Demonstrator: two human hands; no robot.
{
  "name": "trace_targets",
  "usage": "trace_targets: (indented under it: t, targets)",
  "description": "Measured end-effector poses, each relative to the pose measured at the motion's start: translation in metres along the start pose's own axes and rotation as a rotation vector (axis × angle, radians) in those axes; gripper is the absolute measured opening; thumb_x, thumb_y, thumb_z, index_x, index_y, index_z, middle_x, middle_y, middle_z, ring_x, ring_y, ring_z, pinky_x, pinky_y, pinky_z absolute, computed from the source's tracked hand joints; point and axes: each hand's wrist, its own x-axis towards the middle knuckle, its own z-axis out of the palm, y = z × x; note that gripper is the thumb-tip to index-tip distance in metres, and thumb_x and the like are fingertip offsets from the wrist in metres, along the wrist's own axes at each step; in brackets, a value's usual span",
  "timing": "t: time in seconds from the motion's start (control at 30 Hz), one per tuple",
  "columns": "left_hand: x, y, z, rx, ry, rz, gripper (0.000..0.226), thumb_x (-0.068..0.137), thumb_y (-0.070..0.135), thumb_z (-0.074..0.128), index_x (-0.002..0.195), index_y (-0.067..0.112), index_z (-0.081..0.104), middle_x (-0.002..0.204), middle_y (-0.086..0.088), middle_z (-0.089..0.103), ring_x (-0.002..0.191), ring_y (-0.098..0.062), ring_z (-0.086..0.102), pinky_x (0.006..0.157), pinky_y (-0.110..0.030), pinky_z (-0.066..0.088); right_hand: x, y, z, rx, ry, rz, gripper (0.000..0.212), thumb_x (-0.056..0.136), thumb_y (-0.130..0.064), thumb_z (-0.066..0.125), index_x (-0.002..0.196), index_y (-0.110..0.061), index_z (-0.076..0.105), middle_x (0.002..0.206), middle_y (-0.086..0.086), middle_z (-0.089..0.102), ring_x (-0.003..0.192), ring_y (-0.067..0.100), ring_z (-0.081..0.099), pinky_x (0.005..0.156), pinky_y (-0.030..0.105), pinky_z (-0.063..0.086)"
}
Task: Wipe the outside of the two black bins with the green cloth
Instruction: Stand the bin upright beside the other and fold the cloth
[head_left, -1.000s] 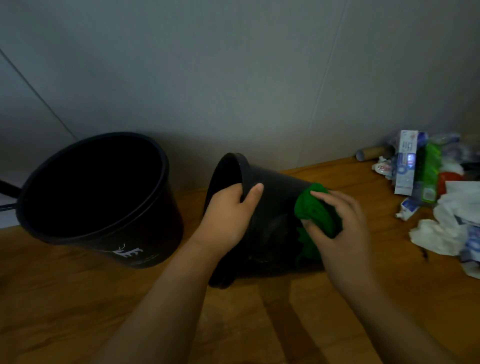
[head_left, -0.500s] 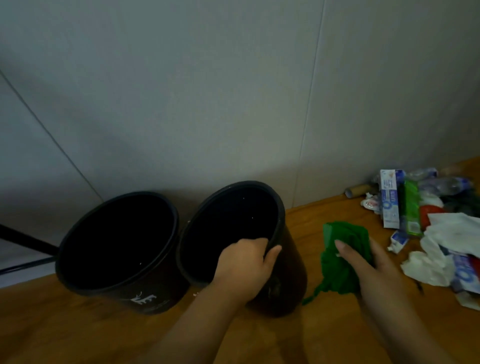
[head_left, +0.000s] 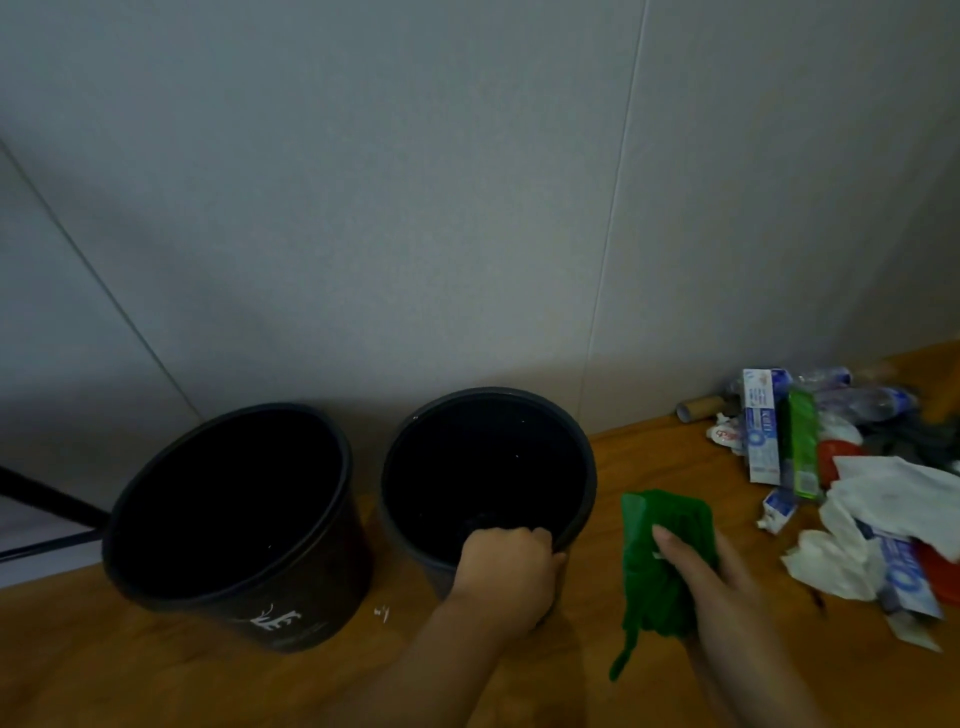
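Two black bins stand upright side by side on the wooden floor against the grey wall. The left bin (head_left: 156, 561) carries a small white mark low on its front. My left hand (head_left: 506, 577) grips the near rim of the right bin (head_left: 582, 452), fingers curled over the edge. The crumpled green cloth (head_left: 660, 561) is off the bin, to its right, just above the floor. My right hand (head_left: 727, 587) holds it, fingers laid over the top, and a strip of cloth hangs down at the lower left.
A heap of litter (head_left: 852, 488) lies at the right along the wall: toothpaste boxes, a green packet, plastic bottles, white tissues, a cardboard tube. A dark bar (head_left: 47, 499) runs in from the left edge. Bare wooden floor (head_left: 208, 680) lies in front of the bins.
The right bin went from lying on its side to standing upright beside the left one. The cloth came off its wall and moved right and down with my right hand.
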Motion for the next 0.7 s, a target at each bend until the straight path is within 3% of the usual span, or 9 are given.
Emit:
trace_targets:
  t: [0.1, 0.2, 0.3, 0.43, 0.57, 0.7]
  targets:
    - [0.006, -0.006, 0.008, 0.040, -0.002, -0.013, 0.033, 0.106, 0.040, 0.035, 0.114, 0.013, 0.051, 0.103, -0.007, 0.064, 0.084, -0.027, 0.062, 0.058, -0.034, 0.037, 0.001, 0.004, 0.002, -0.010, 0.006, 0.019, 0.042, 0.083, -0.019, 0.069, 0.124, -0.021, 0.060, 0.111, 0.010, 0.068, 0.102, 0.033, 0.063, 0.090, 0.050, 0.051]
    - [0.008, -0.014, 0.014, 0.010, -0.018, -0.009, 0.039, 0.105, 0.047, 0.031, 0.119, 0.015, 0.048, 0.106, -0.008, 0.064, 0.090, -0.028, 0.064, 0.065, -0.036, 0.045, 0.002, 0.007, 0.007, -0.021, 0.011, 0.033, 0.033, 0.084, -0.018, 0.068, 0.117, -0.021, 0.062, 0.108, 0.010, 0.068, 0.100, 0.033, 0.063, 0.091, 0.052, 0.050]
    - [0.005, -0.038, 0.012, -0.025, -0.053, 0.081, 0.052, 0.100, 0.060, 0.028, 0.129, 0.020, 0.046, 0.118, -0.006, 0.062, 0.102, -0.025, 0.062, 0.084, -0.041, 0.052, 0.001, 0.009, 0.011, -0.027, 0.014, 0.050, 0.031, 0.084, -0.017, 0.068, 0.114, -0.023, 0.063, 0.107, 0.011, 0.069, 0.099, 0.034, 0.064, 0.086, 0.049, 0.052]
    - [-0.011, -0.089, -0.003, 0.017, -0.036, 0.205, 0.051, 0.099, 0.055, 0.039, 0.139, 0.024, 0.043, 0.133, 0.001, 0.055, 0.120, -0.019, 0.052, 0.103, -0.037, 0.042, 0.000, 0.009, 0.014, -0.020, -0.006, 0.052, 0.030, 0.088, -0.016, 0.065, 0.117, -0.022, 0.060, 0.106, 0.011, 0.068, 0.097, 0.033, 0.064, 0.075, 0.043, 0.052]
    - [-0.025, -0.118, -0.001, 0.169, -0.039, 0.296, 0.034, 0.103, 0.041, 0.041, 0.130, 0.024, 0.052, 0.118, -0.001, 0.061, 0.110, -0.022, 0.059, 0.092, -0.037, 0.047, -0.002, 0.010, 0.017, -0.026, -0.034, 0.056, 0.032, 0.088, -0.016, 0.064, 0.118, -0.023, 0.058, 0.107, 0.009, 0.066, 0.097, 0.033, 0.062, 0.083, 0.049, 0.051]
    - [-0.028, -0.112, 0.007, 0.148, 0.041, 0.250, 0.030, 0.104, 0.035, 0.041, 0.128, 0.024, 0.055, 0.110, 0.000, 0.063, 0.102, -0.022, 0.061, 0.084, -0.036, 0.048, -0.003, 0.014, 0.024, -0.059, -0.035, 0.068, 0.041, 0.085, -0.019, 0.068, 0.125, -0.023, 0.058, 0.111, 0.010, 0.067, 0.099, 0.034, 0.063, 0.088, 0.051, 0.051]
